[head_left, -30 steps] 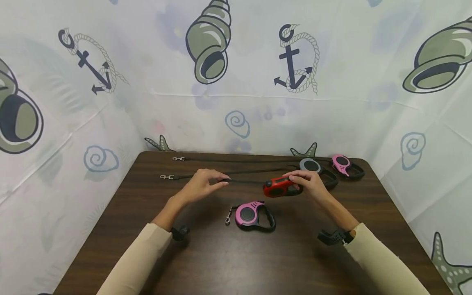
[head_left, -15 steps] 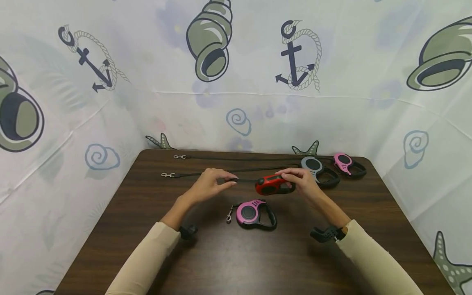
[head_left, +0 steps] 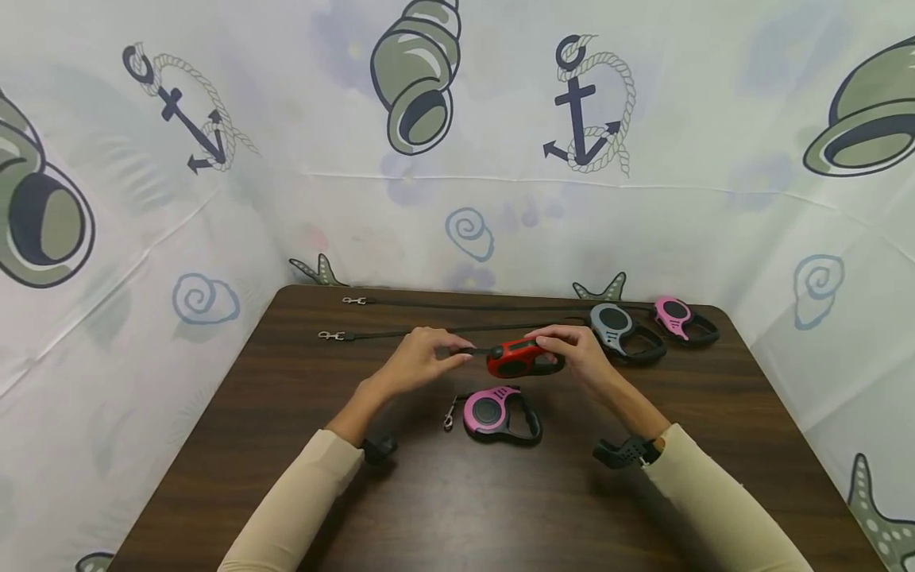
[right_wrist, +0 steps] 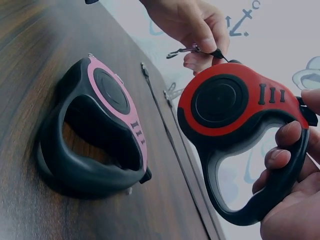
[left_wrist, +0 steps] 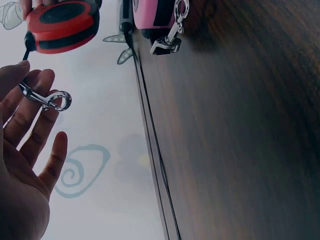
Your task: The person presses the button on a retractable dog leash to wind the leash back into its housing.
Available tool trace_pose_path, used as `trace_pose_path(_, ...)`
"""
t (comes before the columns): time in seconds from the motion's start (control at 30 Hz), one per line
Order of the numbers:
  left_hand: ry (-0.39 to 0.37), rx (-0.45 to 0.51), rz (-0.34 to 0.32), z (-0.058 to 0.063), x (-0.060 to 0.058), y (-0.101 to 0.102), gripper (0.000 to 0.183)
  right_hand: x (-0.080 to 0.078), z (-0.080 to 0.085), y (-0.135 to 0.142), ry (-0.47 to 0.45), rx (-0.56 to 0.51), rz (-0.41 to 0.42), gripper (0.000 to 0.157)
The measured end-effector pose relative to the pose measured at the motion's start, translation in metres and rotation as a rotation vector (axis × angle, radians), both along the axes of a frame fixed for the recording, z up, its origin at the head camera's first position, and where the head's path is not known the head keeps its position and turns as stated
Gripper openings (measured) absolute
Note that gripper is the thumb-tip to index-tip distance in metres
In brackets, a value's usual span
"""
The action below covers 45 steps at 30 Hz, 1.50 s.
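Note:
My right hand [head_left: 582, 357] grips the black handle of a red retractable dog leash [head_left: 509, 364], held above the table; in the right wrist view its fingers [right_wrist: 280, 159] curl through the handle loop. My left hand [head_left: 418, 364] pinches the end of that leash's black cord between thumb and fingers. In the left wrist view a silver snap hook [left_wrist: 42, 99] lies against those fingers, a short stretch of cord from the red casing [left_wrist: 65, 30]. Below both hands a pink retractable leash [head_left: 500, 415] lies on the table, its metal hook [head_left: 449, 419] beside it.
Behind the right hand lie a grey retractable leash [head_left: 613, 319] and another pink one [head_left: 673, 318]. Their cords stretch left across the dark wood table [head_left: 457, 492], ending in metal hooks [head_left: 331, 335]. A printed cloth [head_left: 343, 214] stands around the back and sides.
My left hand has moved right and my right hand has moved left with the red leash. The stretch of cord between them has become shorter. The leashes on the table stay put.

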<state>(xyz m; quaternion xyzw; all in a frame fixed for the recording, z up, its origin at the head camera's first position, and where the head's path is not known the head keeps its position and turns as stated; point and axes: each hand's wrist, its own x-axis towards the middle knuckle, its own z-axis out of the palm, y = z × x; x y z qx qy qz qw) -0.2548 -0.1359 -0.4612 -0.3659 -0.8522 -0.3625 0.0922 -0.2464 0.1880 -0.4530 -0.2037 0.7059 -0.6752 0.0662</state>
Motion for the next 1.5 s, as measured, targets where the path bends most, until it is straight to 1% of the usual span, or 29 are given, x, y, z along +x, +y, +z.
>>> trace_pose_path(0.13, 0.01, -0.012, 0.007, -0.001, 0.002, 0.003, 0.019, -0.001, -0.002, -0.003, 0.008, -0.001, 0.004, 0.03)
trace_pose_path(0.27, 0.028, -0.013, 0.008, -0.001, 0.003, 0.006, 0.017, -0.002, -0.002, -0.007, -0.002, 0.033, -0.008, 0.029)
trace_pose_path(0.43, 0.03, -0.015, 0.011, -0.001, 0.003, 0.008, 0.016, -0.002, -0.001, -0.012, -0.009, 0.078, -0.016, 0.032)
trace_pose_path(0.57, 0.027, -0.034, 0.014, -0.001, 0.002, 0.009, 0.016, -0.001, -0.001, -0.014, -0.022, 0.096, -0.027, 0.033)
trace_pose_path(0.67, 0.041, -0.045, 0.017, -0.002, 0.002, 0.01, 0.017, 0.0, -0.002, -0.015, -0.032, 0.098, -0.032, 0.033)
trace_pose_path(0.97, 0.08, -0.027, 0.007, -0.004, 0.001, 0.011, 0.017, 0.0, -0.001, -0.019, 0.004, 0.118, -0.045, 0.03)
trace_pose_path(1.1, 0.071, -0.013, 0.005, -0.004, 0.001, 0.01, 0.019, -0.001, -0.003, -0.02, 0.011, 0.127, -0.061, 0.03)
trace_pose_path(1.27, 0.063, -0.01, 0.021, -0.008, 0.0, 0.01, 0.022, -0.002, -0.005, -0.022, 0.025, 0.135, -0.078, 0.029)
trace_pose_path(1.4, 0.058, 0.001, 0.039, -0.011, -0.003, 0.011, 0.024, -0.003, -0.004, -0.023, 0.014, 0.131, -0.088, 0.029)
trace_pose_path(1.5, 0.05, 0.023, 0.039, -0.012, -0.004, 0.011, 0.024, -0.004, -0.005, -0.024, 0.005, 0.13, -0.094, 0.029)
